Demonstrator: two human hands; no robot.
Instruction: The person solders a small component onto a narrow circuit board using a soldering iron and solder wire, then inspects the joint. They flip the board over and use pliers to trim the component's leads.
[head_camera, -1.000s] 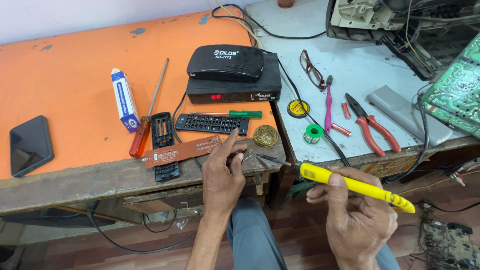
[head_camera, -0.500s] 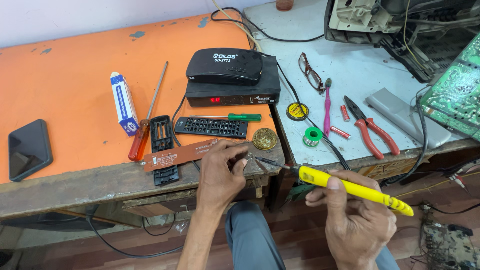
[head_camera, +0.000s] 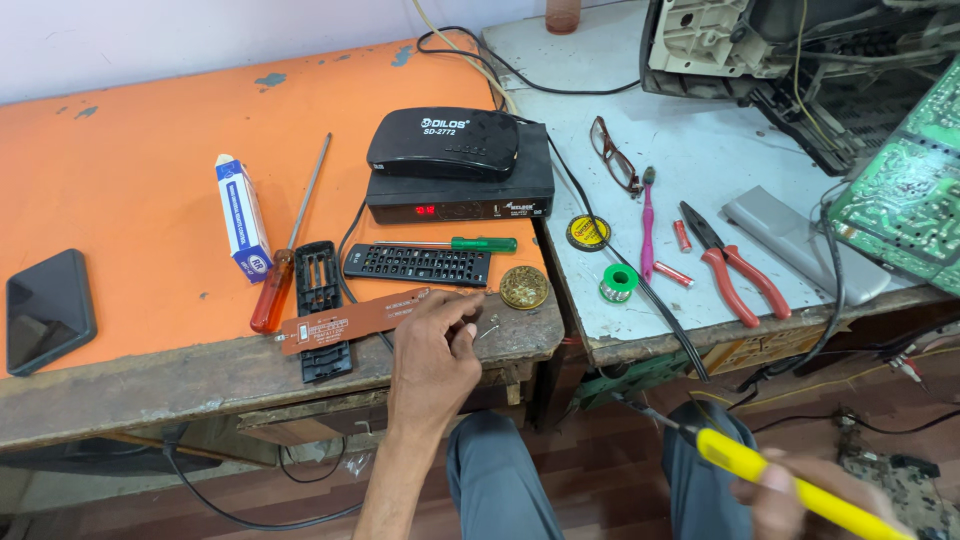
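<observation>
My left hand (head_camera: 436, 352) rests on the front edge of the orange table (head_camera: 130, 170), fingertips pinching the right end of a long brown circuit strip (head_camera: 350, 318). That strip lies across a black remote back shell (head_camera: 320, 308). My right hand (head_camera: 790, 500) is low at the bottom right, above my knee, gripping a yellow-handled soldering iron (head_camera: 770, 478) whose tip points up-left, away from the table. A black remote keypad (head_camera: 417, 264), a brass tip-cleaner tin (head_camera: 523, 286) and a green screwdriver (head_camera: 470, 243) lie just beyond my left hand.
Two stacked black set-top boxes (head_camera: 455, 170), a red-handled screwdriver (head_camera: 290, 250), a white-and-blue tube box (head_camera: 243, 215) and a phone (head_camera: 48, 308) sit on the orange table. The grey bench (head_camera: 700, 150) holds glasses (head_camera: 615, 155), solder spool (head_camera: 618, 283), red pliers (head_camera: 735, 265), a pink toothbrush (head_camera: 647, 208) and green circuit board (head_camera: 905, 190).
My right hand has dropped with the soldering iron, down and right, away from the table edge. My left hand stays at the strip's end, fingers curled tighter.
</observation>
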